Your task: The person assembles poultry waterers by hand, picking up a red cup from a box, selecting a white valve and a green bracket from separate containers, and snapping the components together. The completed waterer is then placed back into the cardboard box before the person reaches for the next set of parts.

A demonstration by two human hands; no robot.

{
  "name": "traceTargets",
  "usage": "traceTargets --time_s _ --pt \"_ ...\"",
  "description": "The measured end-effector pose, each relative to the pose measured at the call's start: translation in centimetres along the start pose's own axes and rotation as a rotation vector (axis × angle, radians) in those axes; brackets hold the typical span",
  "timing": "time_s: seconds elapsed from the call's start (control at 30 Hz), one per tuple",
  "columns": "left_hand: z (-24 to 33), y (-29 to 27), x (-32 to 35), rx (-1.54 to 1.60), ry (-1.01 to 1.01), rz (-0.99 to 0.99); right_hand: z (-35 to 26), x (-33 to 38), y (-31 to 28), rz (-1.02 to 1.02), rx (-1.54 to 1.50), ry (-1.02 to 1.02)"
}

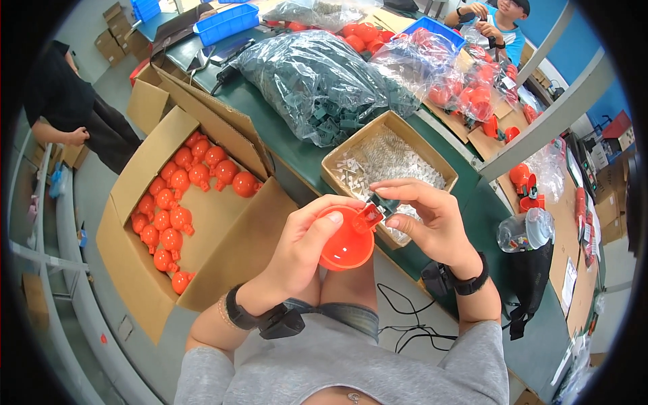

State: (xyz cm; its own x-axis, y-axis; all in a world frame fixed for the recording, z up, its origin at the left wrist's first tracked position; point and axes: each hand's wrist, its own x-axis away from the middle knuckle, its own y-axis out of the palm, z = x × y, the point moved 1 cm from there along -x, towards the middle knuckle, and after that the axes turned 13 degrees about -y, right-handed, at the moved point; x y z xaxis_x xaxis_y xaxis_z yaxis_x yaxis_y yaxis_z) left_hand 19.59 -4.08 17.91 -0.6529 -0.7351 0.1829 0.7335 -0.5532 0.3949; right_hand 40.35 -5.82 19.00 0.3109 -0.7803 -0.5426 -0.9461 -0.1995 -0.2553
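Head view, all I have. Orange cup (346, 248) is dead centre, over the lap, mouth toward camera, neck at its 1 o'clock. Left hand (304, 241) pinches the cup wall at its 10 o'clock, thumb over the rim. Right hand (426, 219) pinches a dark green fitting (384, 205) at the neck, between thumb and fingers. From the cup: parts tray (425, 147) on the counter (483, 217) at 1 o'clock, bag of green parts (304, 77) at 12, carton (226, 246) of orange bulbs (180, 180) at 10, clear jar (525, 231) at 3.

Grey floor (101, 179), blue wall (578, 40), green tabletop (476, 212).
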Motion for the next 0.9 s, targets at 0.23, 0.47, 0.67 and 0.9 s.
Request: traceTargets --time_s 0.23,0.47,0.67,0.9 --pt "-0.16 0.05 -0.37 -0.032 0.013 0.025 0.23 -0.07 -0.04 -0.017 0.099 -0.037" --pt "-0.35 0.06 -0.18 -0.035 0.022 0.029 -0.1 0.1 0.15 -0.012 0.115 -0.037" --pt "-0.37 -0.04 -0.22 -0.017 0.025 0.02 -0.01 0.15 0.2 -0.01 0.106 -0.002" --pt "-0.83 0.19 -0.64 -0.098 0.076 0.079 -0.48 -0.28 0.24 -0.076 0.202 0.043"
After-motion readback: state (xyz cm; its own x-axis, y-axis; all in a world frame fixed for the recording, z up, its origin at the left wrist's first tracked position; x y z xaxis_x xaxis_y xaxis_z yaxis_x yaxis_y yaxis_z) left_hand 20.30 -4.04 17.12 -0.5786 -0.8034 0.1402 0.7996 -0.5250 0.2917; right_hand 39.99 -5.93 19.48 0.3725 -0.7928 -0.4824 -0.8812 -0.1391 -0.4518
